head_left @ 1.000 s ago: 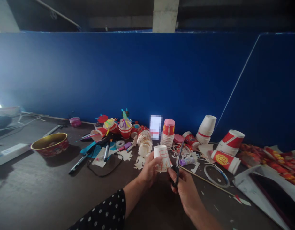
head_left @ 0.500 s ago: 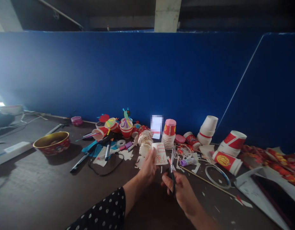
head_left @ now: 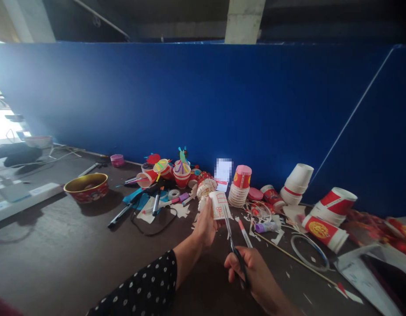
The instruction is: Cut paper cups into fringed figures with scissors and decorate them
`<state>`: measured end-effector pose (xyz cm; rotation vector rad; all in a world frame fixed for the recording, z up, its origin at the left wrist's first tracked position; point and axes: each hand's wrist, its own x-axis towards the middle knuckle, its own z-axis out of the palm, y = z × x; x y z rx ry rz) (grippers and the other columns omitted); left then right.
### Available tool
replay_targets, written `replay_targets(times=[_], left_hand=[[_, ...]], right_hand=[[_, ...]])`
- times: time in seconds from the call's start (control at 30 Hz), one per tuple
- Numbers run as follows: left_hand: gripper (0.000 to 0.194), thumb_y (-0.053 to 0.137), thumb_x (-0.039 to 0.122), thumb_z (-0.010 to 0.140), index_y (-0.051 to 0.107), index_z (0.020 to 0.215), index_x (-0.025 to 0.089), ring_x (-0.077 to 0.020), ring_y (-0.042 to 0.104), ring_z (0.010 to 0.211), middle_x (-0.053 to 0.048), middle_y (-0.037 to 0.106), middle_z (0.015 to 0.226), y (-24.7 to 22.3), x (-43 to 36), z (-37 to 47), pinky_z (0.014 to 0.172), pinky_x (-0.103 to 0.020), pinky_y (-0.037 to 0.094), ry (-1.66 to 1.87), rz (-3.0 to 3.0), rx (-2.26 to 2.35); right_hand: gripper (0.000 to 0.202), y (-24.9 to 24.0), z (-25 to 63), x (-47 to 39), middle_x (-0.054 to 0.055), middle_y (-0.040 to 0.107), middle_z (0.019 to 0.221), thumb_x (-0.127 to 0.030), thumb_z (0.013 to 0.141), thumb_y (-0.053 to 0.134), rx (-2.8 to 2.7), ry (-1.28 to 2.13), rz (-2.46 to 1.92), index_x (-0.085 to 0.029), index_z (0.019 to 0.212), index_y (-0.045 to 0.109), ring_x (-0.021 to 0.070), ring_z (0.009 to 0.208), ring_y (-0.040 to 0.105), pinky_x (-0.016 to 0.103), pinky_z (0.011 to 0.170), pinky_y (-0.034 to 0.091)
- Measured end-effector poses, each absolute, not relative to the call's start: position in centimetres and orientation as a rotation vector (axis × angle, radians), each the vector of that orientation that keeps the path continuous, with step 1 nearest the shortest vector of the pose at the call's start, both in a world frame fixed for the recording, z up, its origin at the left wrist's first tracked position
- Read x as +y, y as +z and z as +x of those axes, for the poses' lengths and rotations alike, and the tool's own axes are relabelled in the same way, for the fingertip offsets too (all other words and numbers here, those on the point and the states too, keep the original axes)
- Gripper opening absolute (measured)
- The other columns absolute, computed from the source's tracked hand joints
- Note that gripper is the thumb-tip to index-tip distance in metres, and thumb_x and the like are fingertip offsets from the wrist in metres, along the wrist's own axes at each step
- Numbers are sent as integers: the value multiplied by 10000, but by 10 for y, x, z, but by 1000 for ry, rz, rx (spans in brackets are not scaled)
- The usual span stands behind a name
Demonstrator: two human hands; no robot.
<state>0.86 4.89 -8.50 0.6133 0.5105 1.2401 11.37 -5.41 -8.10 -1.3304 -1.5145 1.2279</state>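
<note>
My left hand is closed around a white paper cup with a grid and a flower drawn on it in red. In my right hand is a pair of scissors with dark handles, my fingers in the loops. The blades point up and to the left, and their tips overlap the right part of the cup in view; whether they touch it I cannot tell. Behind the cup, a whitish ruffled craft piece is partly covered. Just right of the scissors, a red-and-white marker lies on the table.
A stack of paper cups stands behind my hands, with more cups to the right. Paper scraps, a purple-capped tube and a wire coil lie about. Leftward are pens, decorated cups and a gold-lined bowl.
The scissors have swung from nearly upright, beside the cup, to a leftward tilt with their tips over it. The cup is slightly higher. The view has turned left.
</note>
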Motion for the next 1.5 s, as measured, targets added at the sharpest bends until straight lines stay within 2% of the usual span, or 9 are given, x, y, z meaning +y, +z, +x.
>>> replay_targets(times=[0.27, 0.37, 0.6, 0.9, 1.27, 1.5], left_hand=[[477, 398, 503, 802, 504, 1070, 123, -178, 587, 621, -84, 622, 776, -79, 52, 1, 596, -302, 444, 1250, 560, 468], [483, 391, 498, 805, 490, 1084, 117, -185, 586, 610, -88, 615, 760, -79, 53, 0, 597, -316, 444, 1238, 552, 484], [503, 424, 523, 779, 494, 1053, 107, -181, 583, 616, -88, 602, 759, -80, 56, -2, 620, -328, 450, 1225, 447, 489], [510, 392, 520, 798, 479, 1106, 123, -186, 590, 606, -89, 619, 738, -84, 45, 11, 572, -304, 445, 1162, 549, 494], [465, 432, 506, 786, 530, 1033, 125, -175, 584, 598, -76, 626, 739, -91, 41, 18, 552, -286, 434, 1171, 578, 462], [450, 438, 493, 789, 540, 1017, 119, -170, 584, 586, -67, 615, 713, -89, 37, 19, 544, -277, 437, 1174, 593, 460]], right_hand=[[518, -87, 112, -54, -19, 484, 413, -652, 682, 445, -1587, 1192, -1402, -150, 570, 509, 73, 382, 345, 189, 391, 226], [472, -90, 111, -52, -27, 472, 409, -607, 686, 485, -1600, 1175, -1416, -162, 530, 469, 74, 395, 364, 188, 402, 231], [402, -92, 107, -54, -36, 473, 405, -520, 692, 542, -1540, 1202, -1475, -167, 510, 481, 73, 381, 376, 184, 390, 235], [427, -90, 107, -54, -32, 465, 424, -557, 678, 543, -1510, 1143, -1490, -164, 517, 497, 80, 395, 372, 199, 387, 240], [468, -86, 109, -53, -23, 475, 429, -618, 677, 491, -1528, 1117, -1459, -168, 547, 503, 99, 409, 384, 217, 422, 260], [414, -81, 109, -53, -46, 378, 435, -526, 699, 533, -1582, 1060, -1449, -179, 490, 447, 90, 418, 334, 218, 424, 236]])
